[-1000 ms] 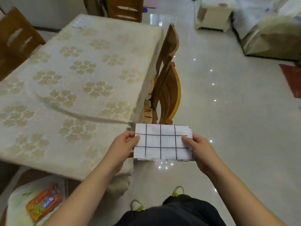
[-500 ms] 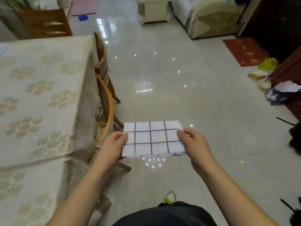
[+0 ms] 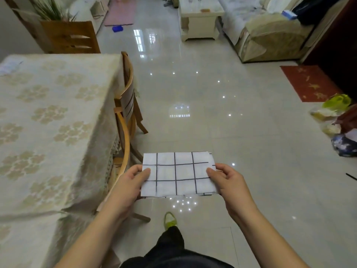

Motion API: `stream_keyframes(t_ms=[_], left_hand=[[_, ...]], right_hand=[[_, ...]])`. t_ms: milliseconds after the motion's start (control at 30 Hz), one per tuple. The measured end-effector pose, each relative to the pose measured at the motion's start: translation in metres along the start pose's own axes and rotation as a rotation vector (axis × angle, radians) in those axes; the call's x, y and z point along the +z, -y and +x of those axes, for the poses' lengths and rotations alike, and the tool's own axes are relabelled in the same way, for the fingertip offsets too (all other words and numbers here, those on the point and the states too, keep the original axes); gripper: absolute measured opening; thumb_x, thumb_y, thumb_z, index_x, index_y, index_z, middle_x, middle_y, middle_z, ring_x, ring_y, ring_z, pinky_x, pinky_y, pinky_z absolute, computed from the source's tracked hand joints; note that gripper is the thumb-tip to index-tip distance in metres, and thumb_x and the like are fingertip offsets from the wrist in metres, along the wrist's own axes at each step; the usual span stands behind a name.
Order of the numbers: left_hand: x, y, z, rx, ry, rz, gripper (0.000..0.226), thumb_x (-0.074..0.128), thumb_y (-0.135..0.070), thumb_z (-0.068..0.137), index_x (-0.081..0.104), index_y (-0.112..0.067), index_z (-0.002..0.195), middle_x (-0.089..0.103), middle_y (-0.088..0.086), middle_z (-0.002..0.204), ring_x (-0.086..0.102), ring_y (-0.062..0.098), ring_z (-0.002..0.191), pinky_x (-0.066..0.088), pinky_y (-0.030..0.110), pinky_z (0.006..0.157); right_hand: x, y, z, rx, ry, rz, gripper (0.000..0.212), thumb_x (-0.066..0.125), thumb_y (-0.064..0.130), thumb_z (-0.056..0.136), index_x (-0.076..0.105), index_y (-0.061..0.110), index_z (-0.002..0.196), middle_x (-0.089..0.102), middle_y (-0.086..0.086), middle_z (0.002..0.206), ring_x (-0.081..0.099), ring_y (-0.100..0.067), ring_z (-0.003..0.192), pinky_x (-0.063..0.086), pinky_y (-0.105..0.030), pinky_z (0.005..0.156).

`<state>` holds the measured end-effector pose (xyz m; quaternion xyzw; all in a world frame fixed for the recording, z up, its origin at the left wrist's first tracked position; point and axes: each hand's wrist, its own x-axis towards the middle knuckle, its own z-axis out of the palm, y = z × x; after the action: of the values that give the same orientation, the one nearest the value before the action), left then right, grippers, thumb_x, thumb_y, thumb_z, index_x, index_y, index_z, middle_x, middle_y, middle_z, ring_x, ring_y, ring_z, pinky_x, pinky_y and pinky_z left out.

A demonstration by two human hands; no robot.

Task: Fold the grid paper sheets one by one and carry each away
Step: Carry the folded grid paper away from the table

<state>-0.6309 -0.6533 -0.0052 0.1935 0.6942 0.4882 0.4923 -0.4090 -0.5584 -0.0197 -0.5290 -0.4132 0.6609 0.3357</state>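
Observation:
A folded white sheet of grid paper point(image 3: 178, 174) with black lines is held flat in front of me, over the glossy tiled floor. My left hand point(image 3: 130, 183) pinches its left edge, thumb on top. My right hand point(image 3: 229, 180) pinches its right edge the same way. The sheet's layers show slightly offset along the bottom and right edges. At the table's far left corner lies another pale sheet point(image 3: 9, 64), blurred.
A table with a floral cloth point(image 3: 48, 122) stands to my left, with wooden chairs point(image 3: 126, 113) tucked at its side and far end. Ahead are a cream coffee table point(image 3: 199, 20) and sofa point(image 3: 270, 37). A red mat point(image 3: 309, 83) and plastic bags point(image 3: 336, 120) lie at right.
The view has turned right, away from the table, and the room ahead has come into sight. Both hands keep the same grip on the folded sheet.

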Motion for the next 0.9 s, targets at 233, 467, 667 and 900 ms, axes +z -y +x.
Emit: stream_keyframes(t_ms=[233, 467, 667, 900], left_hand=[[-0.004, -0.041, 0.091, 0.011, 0.017, -0.039, 0.015, 0.055, -0.017, 0.095, 0.065, -0.009, 0.103, 0.073, 0.012, 0.094, 0.071, 0.02, 0.078, 0.053, 0.024, 0.059], [0.002, -0.087, 0.166, 0.019, 0.073, -0.009, 0.018, 0.053, -0.02, 0.096, 0.065, -0.008, 0.102, 0.069, 0.022, 0.099, 0.066, 0.033, 0.087, 0.051, 0.041, 0.076], [0.021, -0.125, 0.227, 0.028, 0.051, 0.021, 0.016, 0.055, -0.028, 0.094, 0.067, -0.017, 0.093, 0.072, 0.011, 0.09, 0.067, 0.029, 0.081, 0.049, 0.048, 0.078], [0.058, -0.172, 0.317, 0.04, -0.038, 0.011, 0.014, 0.055, -0.015, 0.094, 0.063, -0.011, 0.084, 0.068, 0.002, 0.072, 0.063, 0.016, 0.067, 0.048, 0.023, 0.052]], right_hand=[[0.037, 0.037, 0.088, 0.0, 0.028, -0.099, 0.005, 0.063, 0.007, 0.09, 0.067, 0.008, 0.093, 0.074, -0.001, 0.075, 0.066, -0.011, 0.066, 0.05, -0.023, 0.057], [0.047, 0.077, 0.154, 0.013, -0.008, -0.107, 0.008, 0.064, 0.012, 0.089, 0.069, 0.006, 0.089, 0.073, -0.006, 0.077, 0.065, -0.017, 0.07, 0.05, -0.03, 0.065], [0.052, 0.111, 0.223, 0.011, -0.023, -0.093, 0.009, 0.064, 0.012, 0.089, 0.069, 0.004, 0.088, 0.071, -0.007, 0.076, 0.064, -0.017, 0.07, 0.05, -0.031, 0.066], [0.051, 0.154, 0.339, -0.008, 0.033, -0.102, 0.006, 0.064, 0.01, 0.089, 0.069, 0.008, 0.086, 0.073, -0.003, 0.075, 0.066, -0.013, 0.067, 0.05, -0.026, 0.061]])
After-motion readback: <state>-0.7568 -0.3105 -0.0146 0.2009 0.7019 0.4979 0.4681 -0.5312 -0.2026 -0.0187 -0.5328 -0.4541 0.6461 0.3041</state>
